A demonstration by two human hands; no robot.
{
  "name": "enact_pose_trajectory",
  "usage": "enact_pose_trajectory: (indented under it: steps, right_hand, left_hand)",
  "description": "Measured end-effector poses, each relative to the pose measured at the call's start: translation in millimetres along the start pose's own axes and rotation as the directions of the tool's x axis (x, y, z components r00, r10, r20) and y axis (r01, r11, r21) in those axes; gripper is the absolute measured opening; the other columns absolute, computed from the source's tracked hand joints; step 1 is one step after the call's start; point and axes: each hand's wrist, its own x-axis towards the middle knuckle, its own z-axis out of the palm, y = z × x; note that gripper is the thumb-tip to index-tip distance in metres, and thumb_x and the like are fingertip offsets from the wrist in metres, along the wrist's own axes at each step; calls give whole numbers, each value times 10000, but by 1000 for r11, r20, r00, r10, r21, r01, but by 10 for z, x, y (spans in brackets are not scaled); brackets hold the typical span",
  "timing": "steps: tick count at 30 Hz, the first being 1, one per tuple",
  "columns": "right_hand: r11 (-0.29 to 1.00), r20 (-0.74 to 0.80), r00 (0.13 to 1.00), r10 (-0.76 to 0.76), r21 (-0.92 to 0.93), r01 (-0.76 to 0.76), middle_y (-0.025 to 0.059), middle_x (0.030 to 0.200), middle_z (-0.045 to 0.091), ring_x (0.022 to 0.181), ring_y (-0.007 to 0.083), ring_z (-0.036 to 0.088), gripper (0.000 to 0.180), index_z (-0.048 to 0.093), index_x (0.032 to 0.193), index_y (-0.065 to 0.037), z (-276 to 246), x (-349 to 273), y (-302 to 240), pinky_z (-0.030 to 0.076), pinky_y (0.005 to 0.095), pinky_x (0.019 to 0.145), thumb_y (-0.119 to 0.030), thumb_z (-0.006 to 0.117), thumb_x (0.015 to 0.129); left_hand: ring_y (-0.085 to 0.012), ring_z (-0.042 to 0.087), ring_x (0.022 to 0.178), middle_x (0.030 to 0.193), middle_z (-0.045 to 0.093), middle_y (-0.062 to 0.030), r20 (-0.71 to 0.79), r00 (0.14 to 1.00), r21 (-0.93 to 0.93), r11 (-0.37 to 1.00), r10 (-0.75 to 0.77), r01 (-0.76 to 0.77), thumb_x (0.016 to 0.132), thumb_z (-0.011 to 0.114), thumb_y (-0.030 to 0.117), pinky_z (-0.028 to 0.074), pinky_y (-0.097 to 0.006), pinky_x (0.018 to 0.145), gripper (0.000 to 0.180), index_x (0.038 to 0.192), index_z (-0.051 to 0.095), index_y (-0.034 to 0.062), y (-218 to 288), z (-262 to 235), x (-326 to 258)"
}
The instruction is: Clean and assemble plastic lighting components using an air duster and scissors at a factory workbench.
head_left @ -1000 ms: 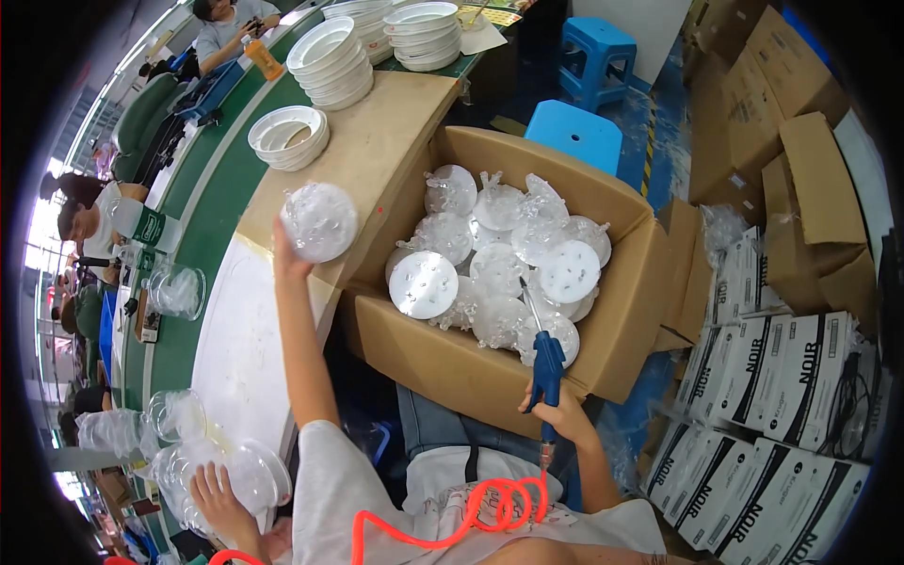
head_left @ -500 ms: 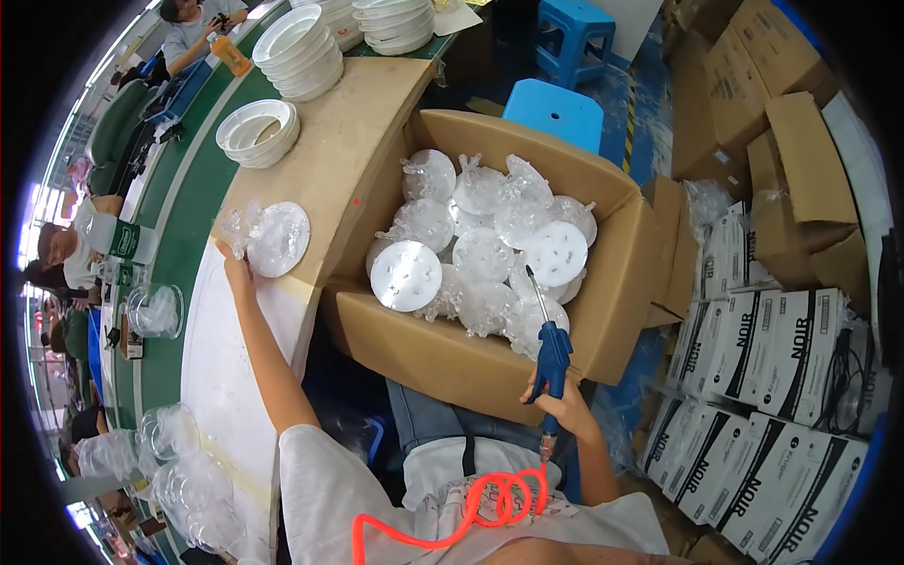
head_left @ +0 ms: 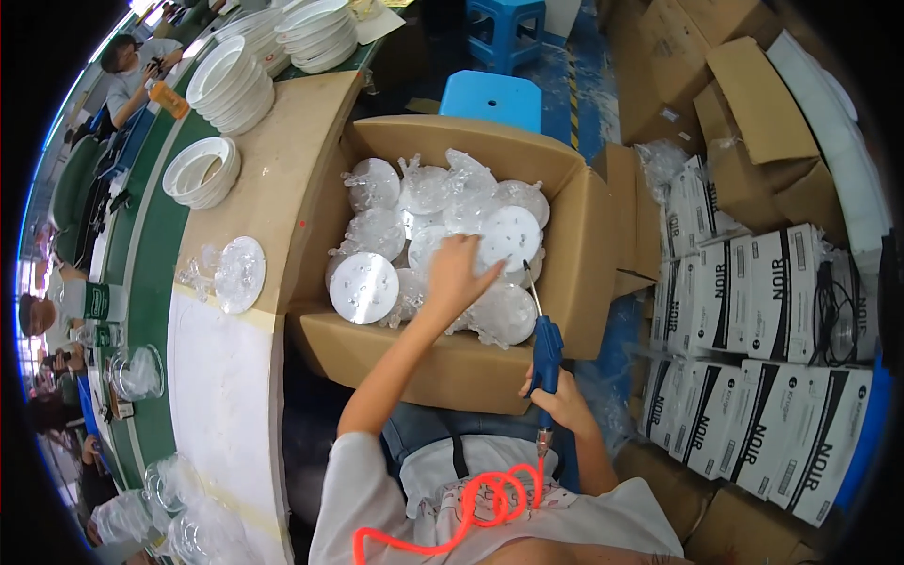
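Note:
My left hand [head_left: 456, 277] is down in the cardboard box [head_left: 326, 350], thumb and fingers apart. It lies over the clear-wrapped discs, beside a white round disc with small holes [head_left: 511, 234]; its fingertips are partly hidden. Another white disc [head_left: 363, 287] lies to the left in the box. My right hand [head_left: 563, 403] grips a blue air blow gun [head_left: 547, 350], whose thin nozzle points up over the box's right side. A coiled orange hose [head_left: 414, 544] runs from its base. On the table at left sits a disc in clear plastic film [head_left: 240, 275].
White ring-shaped dishes [head_left: 201, 172] stand stacked on the table [head_left: 221, 405]. Beyond the box is a blue stool [head_left: 492, 102]. Stacked printed cartons [head_left: 744, 301] line the right side. Clear plastic pieces [head_left: 202, 523] lie at lower left, and people sit along the far left.
My left hand has left the wrapped disc on the table and moved right into the box. The view has shifted right; my right hand still holds the air blow gun.

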Motion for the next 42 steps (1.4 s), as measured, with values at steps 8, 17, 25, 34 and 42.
enact_pose_trajectory:
  steps: [8, 17, 25, 34, 42]
  right_hand:
    - [990, -96, 995, -9, 138, 22, 115, 766, 611, 749, 185, 612, 281, 491, 943, 22, -170, -189, 268, 479, 294, 706, -80, 539, 685]
    - [995, 53, 995, -80, 69, 77, 96, 747, 602, 708, 191, 602, 244, 528, 906, 20, -83, -129, 117, 468, 298, 681, -115, 572, 707]
    - [986, 110, 986, -126, -95, 136, 109, 698, 579, 641, 223, 584, 226, 529, 873, 6, 136, 114, 30, 452, 313, 638, -128, 597, 705]
    - [995, -2, 995, -104, 4, 104, 92, 715, 602, 669, 183, 594, 222, 536, 866, 9, 61, 8, 188, 462, 295, 653, -125, 597, 699]
    - [991, 8, 992, -126, 45, 126, 78, 721, 606, 676, 178, 586, 229, 530, 871, 3, 301, 127, -20, 450, 287, 658, -140, 587, 701]
  left_hand:
    - [-499, 358, 1162, 1301, 324, -327, 59, 989, 251, 961, -135, 117, 720, 656, 335, 389, -568, 834, 807, 1356, 258, 41, 185, 1328, 351]
    - [-381, 558, 983, 1105, 557, -244, -172, 973, -438, 897, -154, 64, 852, 515, 101, 454, -373, 823, 416, 1257, 442, 42, -269, 904, 292]
    - [-384, 464, 1133, 1233, 461, -255, -185, 965, -129, 969, 185, -211, 819, 443, -16, 388, -419, 934, 440, 1257, 412, -2, -88, 1052, 113]
    - [-338, 467, 1145, 1234, 476, -205, 15, 808, 347, 755, 589, -556, 792, 500, 105, 388, -452, 938, 427, 1201, 460, -10, -7, 1147, 64]
    - [-375, 578, 942, 1033, 569, -259, -243, 970, -228, 971, 16, -74, 772, 476, -76, 479, -392, 779, 375, 1143, 493, -22, 91, 828, 206]
